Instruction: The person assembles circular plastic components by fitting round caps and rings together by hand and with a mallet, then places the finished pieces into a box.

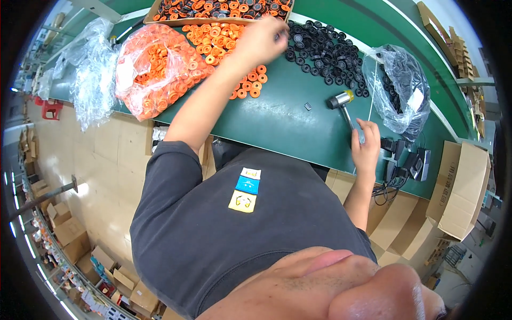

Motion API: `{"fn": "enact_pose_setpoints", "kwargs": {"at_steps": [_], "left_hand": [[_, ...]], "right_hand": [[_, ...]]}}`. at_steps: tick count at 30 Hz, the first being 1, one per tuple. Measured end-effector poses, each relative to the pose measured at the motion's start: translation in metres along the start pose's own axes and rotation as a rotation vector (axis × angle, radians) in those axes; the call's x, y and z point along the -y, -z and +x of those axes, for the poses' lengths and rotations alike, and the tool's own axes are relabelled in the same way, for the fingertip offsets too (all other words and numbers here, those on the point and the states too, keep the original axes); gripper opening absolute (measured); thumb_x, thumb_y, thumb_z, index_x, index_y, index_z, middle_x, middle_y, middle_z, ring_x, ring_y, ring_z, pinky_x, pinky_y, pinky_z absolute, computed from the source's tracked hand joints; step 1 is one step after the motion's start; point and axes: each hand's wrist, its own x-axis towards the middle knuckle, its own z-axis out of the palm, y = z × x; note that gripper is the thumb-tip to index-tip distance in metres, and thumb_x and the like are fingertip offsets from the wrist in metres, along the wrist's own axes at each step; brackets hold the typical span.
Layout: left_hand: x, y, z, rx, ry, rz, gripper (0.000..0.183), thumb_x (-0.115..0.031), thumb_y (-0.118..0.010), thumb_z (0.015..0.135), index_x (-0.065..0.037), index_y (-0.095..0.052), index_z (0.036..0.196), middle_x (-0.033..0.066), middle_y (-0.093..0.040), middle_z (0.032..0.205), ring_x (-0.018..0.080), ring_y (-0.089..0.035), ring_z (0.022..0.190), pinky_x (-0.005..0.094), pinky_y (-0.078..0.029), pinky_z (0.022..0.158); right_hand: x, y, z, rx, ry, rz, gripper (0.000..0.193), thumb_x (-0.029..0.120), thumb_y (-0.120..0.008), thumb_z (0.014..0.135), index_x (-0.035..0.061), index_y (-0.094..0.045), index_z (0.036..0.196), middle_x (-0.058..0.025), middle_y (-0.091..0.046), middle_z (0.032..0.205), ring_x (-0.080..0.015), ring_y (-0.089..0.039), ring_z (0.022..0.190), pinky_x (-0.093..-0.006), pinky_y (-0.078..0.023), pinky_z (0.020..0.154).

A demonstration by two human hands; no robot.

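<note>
My left hand (265, 40) reaches to the far side of the green table, between a heap of orange rings (216, 37) and a heap of black round caps (320, 50). Its fingers are curled in, with something dark showing among them that is too small to make out. Near the table's front edge on the right, my right hand (367, 146) is loosely closed at the handle of a small hammer (341, 100). The hammer has a black and yellow head and a metal shaft; the handle's end is hidden by my fingers. A small dark rectangular piece (308, 106) lies left of the hammer.
A shallow carton (184, 22) of mixed orange and black parts stands at the back. Bags of orange rings (160, 69) and black caps (400, 88) flank the heaps. Crumpled plastic (90, 69) lies far left; black devices with cables (408, 165) and a cardboard box (458, 186) are right.
</note>
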Motion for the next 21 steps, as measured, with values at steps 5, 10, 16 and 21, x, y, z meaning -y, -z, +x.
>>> {"fn": "enact_pose_setpoints", "kwargs": {"at_steps": [5,10,16,21], "left_hand": [[0.019,0.023,0.010,-0.386,0.232,0.006,0.037,-0.022,-0.076,0.081,-0.003,-0.068,0.112,0.0155,-0.068,0.110,0.0324,-0.068,0.097,0.0435,-0.055,0.085],[0.001,0.000,-0.037,0.074,0.249,0.253,0.025,-0.019,-0.073,0.081,-0.005,-0.073,0.103,0.0146,-0.067,0.099,0.0331,-0.065,0.101,0.0444,-0.052,0.089],[0.013,-0.014,-0.048,0.098,0.207,0.275,0.021,-0.011,-0.068,0.083,-0.005,-0.073,0.102,0.0161,-0.067,0.095,0.0353,-0.065,0.095,0.0465,-0.052,0.086],[-0.002,-0.008,-0.041,-0.055,0.135,0.203,0.016,-0.008,-0.065,0.083,-0.003,-0.073,0.097,0.0173,-0.067,0.089,0.0370,-0.066,0.087,0.0460,-0.053,0.082]], "right_hand": [[0.030,-0.030,0.011,0.071,0.149,0.225,0.027,0.000,-0.069,0.080,0.0003,-0.067,0.107,-0.0164,-0.063,0.102,-0.0348,-0.063,0.097,-0.0405,-0.050,0.086],[0.056,-0.052,0.028,0.201,0.234,0.311,0.027,0.003,-0.070,0.079,0.0008,-0.067,0.106,-0.0147,-0.062,0.099,-0.0341,-0.062,0.096,-0.0414,-0.051,0.085],[0.075,-0.097,0.085,0.204,0.308,0.244,0.028,0.002,-0.068,0.080,0.0017,-0.067,0.108,-0.0156,-0.060,0.109,-0.0349,-0.061,0.104,-0.0425,-0.051,0.091],[0.078,-0.150,0.140,0.033,0.353,0.127,0.034,0.003,-0.065,0.081,0.0047,-0.069,0.115,-0.0159,-0.061,0.116,-0.0342,-0.060,0.107,-0.0428,-0.051,0.094]]}}
